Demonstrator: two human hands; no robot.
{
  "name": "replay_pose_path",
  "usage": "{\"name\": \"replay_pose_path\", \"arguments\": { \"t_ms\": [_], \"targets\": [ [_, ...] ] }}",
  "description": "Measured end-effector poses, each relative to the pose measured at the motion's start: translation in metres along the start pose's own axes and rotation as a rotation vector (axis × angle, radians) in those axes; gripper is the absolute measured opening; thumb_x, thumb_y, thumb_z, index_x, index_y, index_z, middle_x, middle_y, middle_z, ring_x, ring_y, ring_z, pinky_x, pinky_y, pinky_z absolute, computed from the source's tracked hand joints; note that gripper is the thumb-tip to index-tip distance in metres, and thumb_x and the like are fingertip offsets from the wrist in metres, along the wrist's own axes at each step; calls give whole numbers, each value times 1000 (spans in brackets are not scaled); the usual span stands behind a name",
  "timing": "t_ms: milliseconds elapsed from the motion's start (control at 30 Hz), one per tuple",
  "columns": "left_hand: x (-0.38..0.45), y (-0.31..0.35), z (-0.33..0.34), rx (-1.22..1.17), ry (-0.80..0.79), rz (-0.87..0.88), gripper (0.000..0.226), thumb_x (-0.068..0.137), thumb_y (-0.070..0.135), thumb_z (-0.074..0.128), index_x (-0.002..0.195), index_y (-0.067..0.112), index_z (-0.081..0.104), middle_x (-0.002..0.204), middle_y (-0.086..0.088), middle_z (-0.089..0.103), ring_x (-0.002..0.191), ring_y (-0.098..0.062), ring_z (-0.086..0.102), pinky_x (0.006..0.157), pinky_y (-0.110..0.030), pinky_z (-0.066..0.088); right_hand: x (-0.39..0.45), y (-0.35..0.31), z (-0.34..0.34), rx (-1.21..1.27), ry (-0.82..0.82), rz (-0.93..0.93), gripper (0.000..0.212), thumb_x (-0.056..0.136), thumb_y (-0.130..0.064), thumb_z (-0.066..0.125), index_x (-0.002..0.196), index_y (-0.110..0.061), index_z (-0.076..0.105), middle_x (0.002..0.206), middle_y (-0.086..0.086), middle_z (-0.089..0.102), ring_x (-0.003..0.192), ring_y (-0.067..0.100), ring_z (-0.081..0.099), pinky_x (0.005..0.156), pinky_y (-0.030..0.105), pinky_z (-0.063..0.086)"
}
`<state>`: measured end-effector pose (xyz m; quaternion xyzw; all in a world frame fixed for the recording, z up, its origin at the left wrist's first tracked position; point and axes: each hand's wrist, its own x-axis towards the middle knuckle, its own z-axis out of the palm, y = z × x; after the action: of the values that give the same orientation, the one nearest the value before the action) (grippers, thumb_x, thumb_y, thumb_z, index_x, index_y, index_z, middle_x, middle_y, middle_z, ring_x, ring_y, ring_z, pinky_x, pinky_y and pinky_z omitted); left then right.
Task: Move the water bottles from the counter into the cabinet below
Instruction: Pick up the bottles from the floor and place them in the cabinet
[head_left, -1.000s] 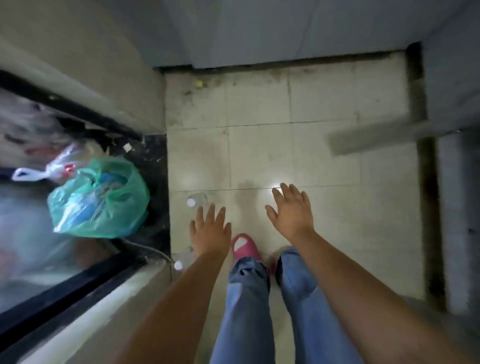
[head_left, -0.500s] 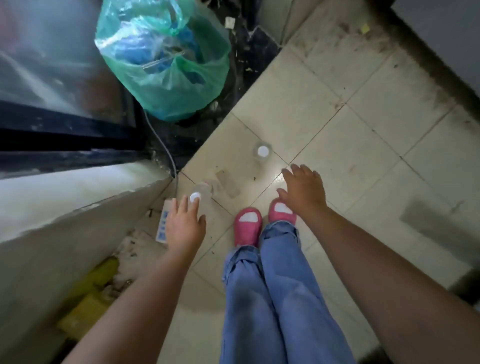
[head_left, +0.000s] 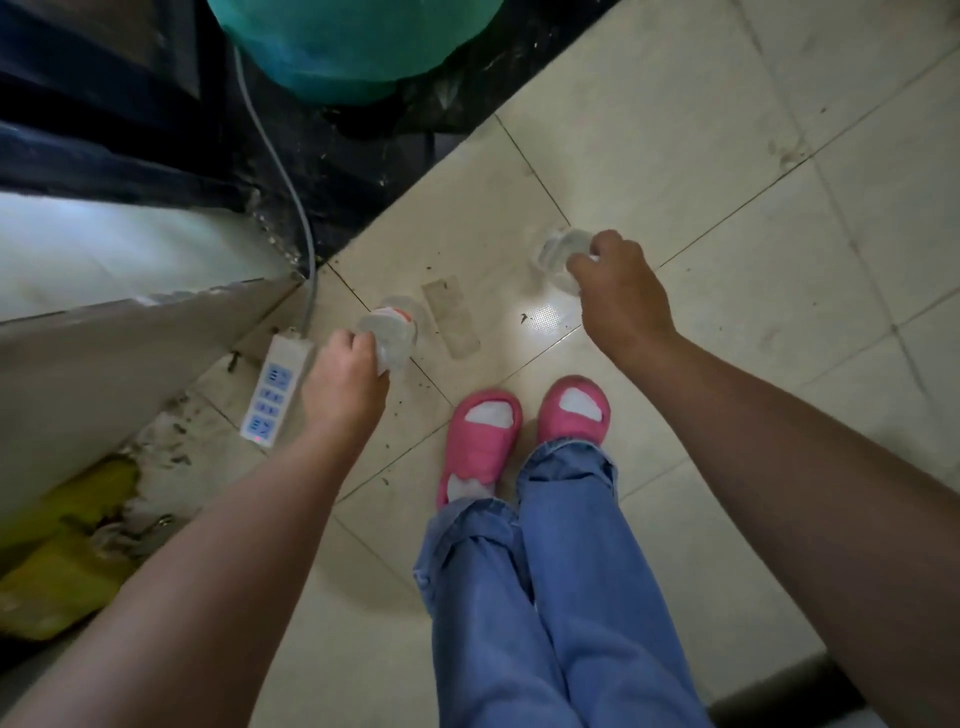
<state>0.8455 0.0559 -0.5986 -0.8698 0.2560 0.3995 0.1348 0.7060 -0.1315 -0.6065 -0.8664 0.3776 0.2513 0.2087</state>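
Note:
Two clear plastic water bottles stand upright on the tiled floor in front of my feet. My left hand (head_left: 345, 376) is closed around the top of the left water bottle (head_left: 396, 332), which has a red and white label. My right hand (head_left: 615, 291) grips the top of the right water bottle (head_left: 558, 254), its cap hidden under my fingers. The pale counter edge (head_left: 119, 260) runs along the left, with a dark opening beneath it.
A white power strip (head_left: 272, 397) with its grey cable lies on the floor just left of my left hand. A green plastic bag (head_left: 353, 47) sits at the top. Yellow bags (head_left: 57, 571) lie low left. My pink slippers (head_left: 485, 436) stand between the arms.
Both hands have dropped from hovering open above the floor onto the two bottle tops and closed on them. The view has moved lower and nearer the floor.

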Motion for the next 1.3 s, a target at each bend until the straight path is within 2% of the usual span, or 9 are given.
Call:
{"name": "replay_pose_path", "arguments": {
  "t_ms": [100,167,233,300,400,667,800,967,1300],
  "targets": [
    [-8,13,-13,71,-19,94,35,88,9,57,120,-3,49,118,-22,53,105,-36,52,83,-44,49,-28,1,-6,34,-48,-28,42,55,28,65,91,8,65,97,36,59,80,48,60,50,24,34],
    [-19,30,-25,128,-53,151,37,88,10,58,122,-2,48,119,-22,52,107,-35,51,87,-42,48,-52,9,-12,70,-12,-16,46,32,27,74,72,6,65,75,33,61,56,42,60,41,14,29],
    [-36,48,-38,189,-74,210,36,90,10,56,123,-1,46,121,-21,50,108,-33,51,89,-41,49,-79,13,-26,137,-75,60,43,47,22,74,85,5,66,89,31,62,70,40,62,43,22,35],
    [-59,68,-52,246,-83,266,37,89,10,56,123,0,45,123,-20,49,109,-34,52,90,-42,50,-109,19,-36,244,-97,193,41,76,14,59,114,1,58,119,28,51,101,38,54,59,30,38],
    [-94,106,-73,385,-105,405,43,91,16,55,129,2,41,128,-18,47,113,-34,52,90,-41,49,-158,34,-54,346,-113,361,41,90,2,47,130,-6,46,133,20,39,116,33,44,74,35,45],
    [-212,222,-84,966,-169,955,45,95,24,46,136,6,38,139,-13,39,126,-27,42,99,-35,41,-331,92,-65,687,-71,805,43,94,-10,47,136,-14,42,133,13,38,120,28,45,90,33,49],
    [-289,280,-51,1189,-27,1290,44,80,22,69,117,1,57,119,-17,58,106,-29,60,81,-30,51,-421,109,-56,881,-6,1058,46,93,-17,53,137,-14,40,134,13,38,120,26,46,90,32,49],
    [-380,311,21,1409,-97,1443,43,97,22,39,137,7,35,141,-11,38,129,-24,40,102,-30,38,-518,117,-18,1061,115,1365,42,94,-12,50,135,-13,42,133,13,40,116,26,49,91,30,49],
    [-541,355,187,1544,-157,1682,41,87,14,50,127,4,47,127,-12,50,114,-23,51,93,-25,45,-678,148,93,1358,287,1732,38,94,-13,49,132,-9,48,131,14,43,114,29,54,93,34,49]
  ]
}}
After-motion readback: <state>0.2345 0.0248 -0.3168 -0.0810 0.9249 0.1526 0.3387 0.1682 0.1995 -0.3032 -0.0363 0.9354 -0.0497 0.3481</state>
